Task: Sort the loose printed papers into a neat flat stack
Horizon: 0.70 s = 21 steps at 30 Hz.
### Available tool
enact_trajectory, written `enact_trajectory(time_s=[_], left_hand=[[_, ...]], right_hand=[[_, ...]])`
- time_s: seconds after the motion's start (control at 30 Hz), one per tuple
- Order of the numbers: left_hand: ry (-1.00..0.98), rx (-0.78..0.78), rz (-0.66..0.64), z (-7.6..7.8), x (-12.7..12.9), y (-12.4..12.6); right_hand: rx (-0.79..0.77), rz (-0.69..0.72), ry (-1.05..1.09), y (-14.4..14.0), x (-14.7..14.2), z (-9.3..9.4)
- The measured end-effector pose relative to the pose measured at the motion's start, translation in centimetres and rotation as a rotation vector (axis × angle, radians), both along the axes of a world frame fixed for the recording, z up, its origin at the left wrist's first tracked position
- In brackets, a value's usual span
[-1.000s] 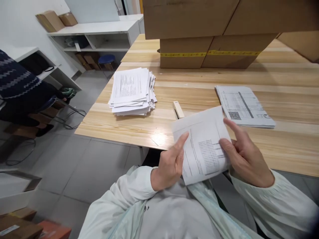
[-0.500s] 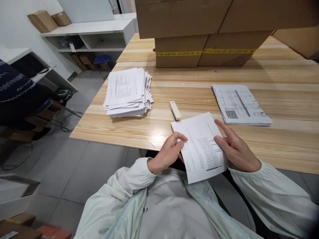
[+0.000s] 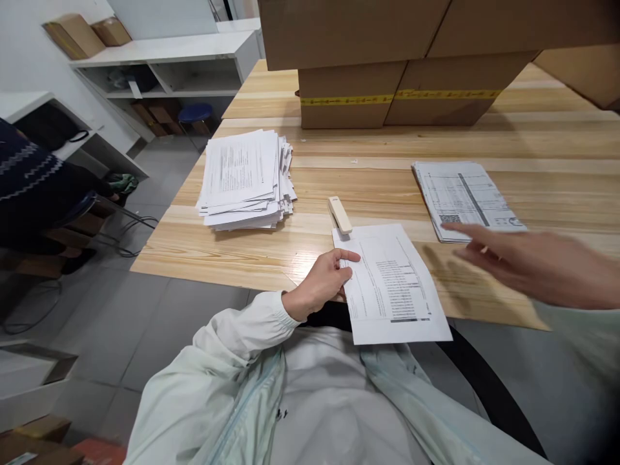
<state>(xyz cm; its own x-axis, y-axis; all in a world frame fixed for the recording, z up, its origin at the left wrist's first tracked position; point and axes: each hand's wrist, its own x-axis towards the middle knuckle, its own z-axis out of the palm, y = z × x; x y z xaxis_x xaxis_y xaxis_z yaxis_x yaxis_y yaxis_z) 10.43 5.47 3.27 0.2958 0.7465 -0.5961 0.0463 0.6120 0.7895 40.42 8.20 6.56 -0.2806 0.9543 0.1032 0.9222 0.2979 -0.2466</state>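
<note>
My left hand (image 3: 323,279) pinches the left edge of a printed paper sheet (image 3: 394,290), thumb on top. The sheet hangs partly over the table's near edge; whether it is one sheet or several I cannot tell. A cream stapler (image 3: 340,216) lies just beyond the sheet's far left corner. My right hand (image 3: 513,258), slightly blurred, is off the sheet with fingers stretched leftward. Its index fingertip overlaps the near edge of a stack of printed papers with a QR code (image 3: 467,194); whether it touches the stack I cannot tell.
A taller, uneven paper pile (image 3: 245,177) stands at the left of the wooden table (image 3: 368,184). Large cardboard boxes (image 3: 349,97) with yellow tape are stacked at the back. Left are a blue stool (image 3: 195,113), white shelves (image 3: 194,48) and a seated person (image 3: 33,181).
My right hand has let go of the sheet and moved right, over toward the QR-code stack. The sheet now lies flatter, held by my left hand alone.
</note>
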Motion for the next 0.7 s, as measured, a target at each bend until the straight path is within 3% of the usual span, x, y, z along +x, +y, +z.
enact_trajectory(time_s=[0.07,0.17,0.23,0.37,0.5,0.6,0.7], left_hand=[[0.000,-0.013,0.001,0.2,0.0,0.1],[0.006,-0.013,0.008,0.5,0.1,0.0],[0.005,-0.009,0.017,0.4,0.2,0.0],[0.003,0.007,0.033,-0.2,0.3,0.1],[-0.016,0.036,0.048,-0.7,0.3,0.4],[-0.017,0.022,0.041,-0.7,0.3,0.6],[-0.012,0.012,0.019,-0.5,0.2,0.7]], right_hand=[[0.116,0.107,-0.167,1.6,-1.5,2.6],[0.242,0.251,0.053,5.0,-7.6,3.7],[0.331,0.334,0.186,7.7,-12.6,1.9],[0.334,0.429,0.214,11.6,-19.9,-3.8],[0.246,0.391,0.134,11.7,-22.0,-7.2],[0.235,0.365,0.117,11.2,-22.2,-7.4],[0.233,0.347,0.177,11.4,-22.1,-6.3]])
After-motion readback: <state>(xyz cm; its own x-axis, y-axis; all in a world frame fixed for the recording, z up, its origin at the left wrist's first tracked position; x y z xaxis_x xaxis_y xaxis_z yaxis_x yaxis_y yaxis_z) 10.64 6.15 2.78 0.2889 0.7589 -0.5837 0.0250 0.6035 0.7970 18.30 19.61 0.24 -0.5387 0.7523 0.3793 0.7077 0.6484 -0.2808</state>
